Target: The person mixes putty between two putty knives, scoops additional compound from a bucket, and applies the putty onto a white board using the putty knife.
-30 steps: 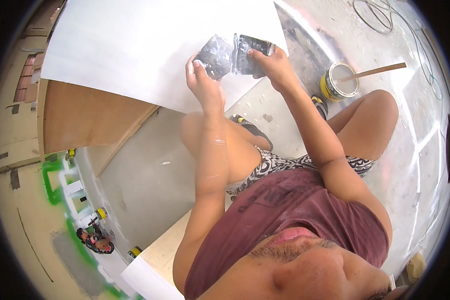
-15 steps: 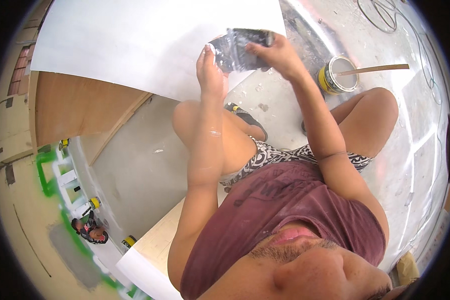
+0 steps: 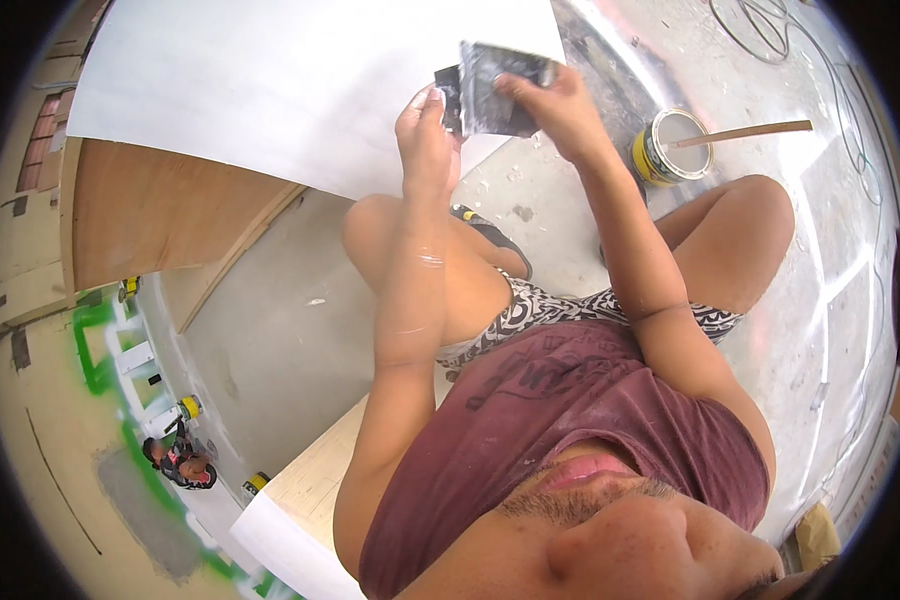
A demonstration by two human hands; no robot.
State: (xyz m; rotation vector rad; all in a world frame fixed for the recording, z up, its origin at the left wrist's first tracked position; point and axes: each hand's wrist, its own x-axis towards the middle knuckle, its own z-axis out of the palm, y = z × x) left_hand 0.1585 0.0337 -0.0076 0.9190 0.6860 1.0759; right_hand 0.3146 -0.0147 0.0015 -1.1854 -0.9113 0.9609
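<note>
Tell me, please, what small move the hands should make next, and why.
Perhaps the right hand should draw its dark flat blade across the edge of the second blade in the left hand: pale smears mark the right hand's blade, and the two overlap in view, so one scraping stroke might clear some off.

Left hand (image 3: 427, 135) holding dark plate (image 3: 452, 98), right hand (image 3: 562, 112) holding smeared plate (image 3: 492, 92), white board (image 3: 260, 90) nearby, stick (image 3: 755, 132) in tin (image 3: 652, 160)

A thin cable (image 3: 760, 61) lies looped on the floor at the far right. At the left, another person (image 3: 182, 464) sits beside a beige wall (image 3: 55, 430) edged with green paint (image 3: 87, 350), a yellow-and-dark tin (image 3: 189, 406) close by. A tan object (image 3: 818, 537) rests at the near right.
</note>
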